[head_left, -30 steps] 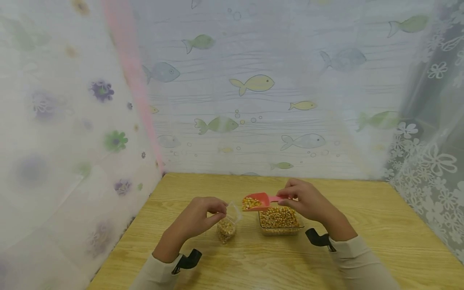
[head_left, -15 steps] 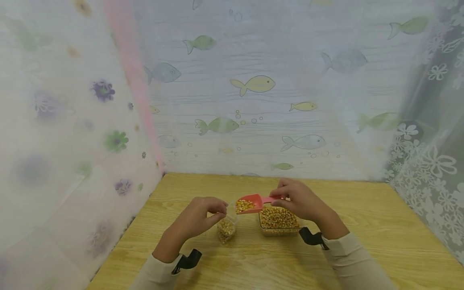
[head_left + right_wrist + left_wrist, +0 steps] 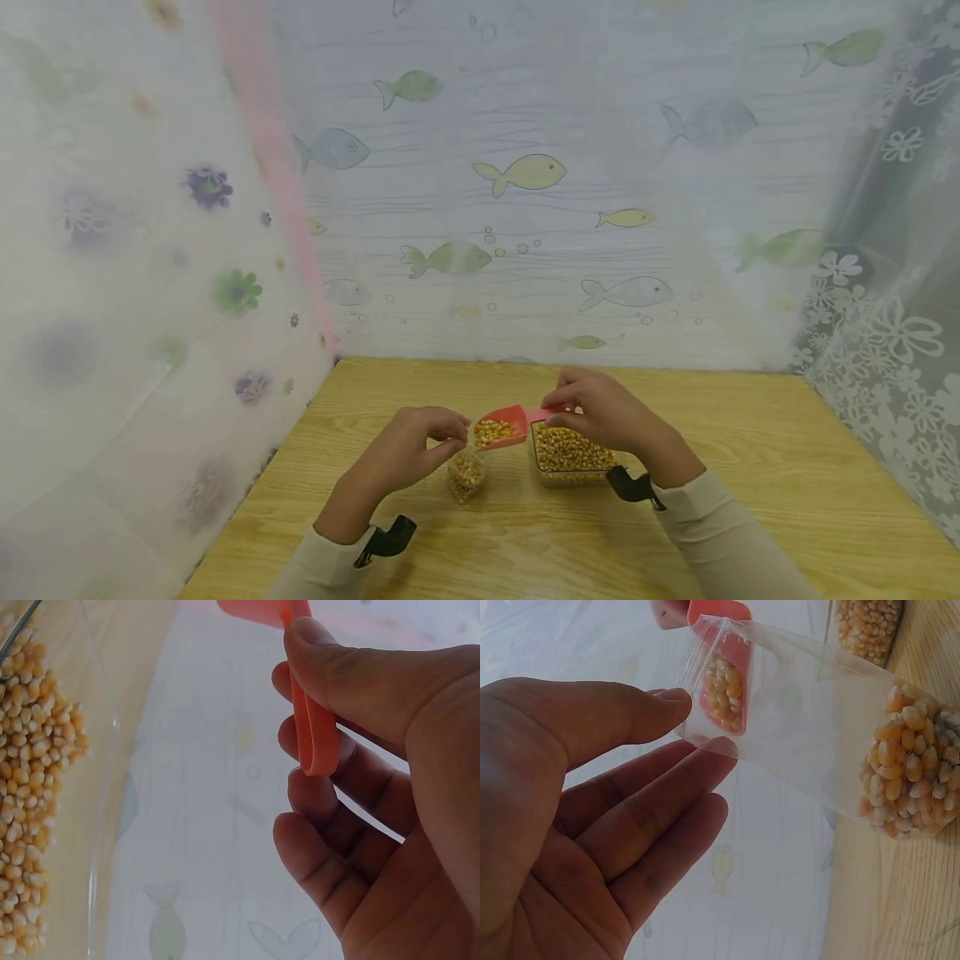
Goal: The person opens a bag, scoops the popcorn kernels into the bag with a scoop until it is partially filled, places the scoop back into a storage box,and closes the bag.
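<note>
My left hand pinches the top edge of a clear plastic bag between thumb and fingers. Corn kernels fill the bag's lower end, which hangs down to the table. My right hand grips the handle of a red-pink scoop between thumb and fingers. Kernels lie in the scoop's bowl, which is at the bag's mouth. In the left wrist view the scoop's tip and its kernels show through the clear plastic.
A clear rectangular container heaped with corn kernels stands on the wooden table, below my right hand. Behind the table hangs a curtain printed with fish, and flowered sheets flank both sides.
My right hand has moved left with the loaded scoop, from over the container to the bag's mouth. The left hand has stayed in place, holding the bag.
</note>
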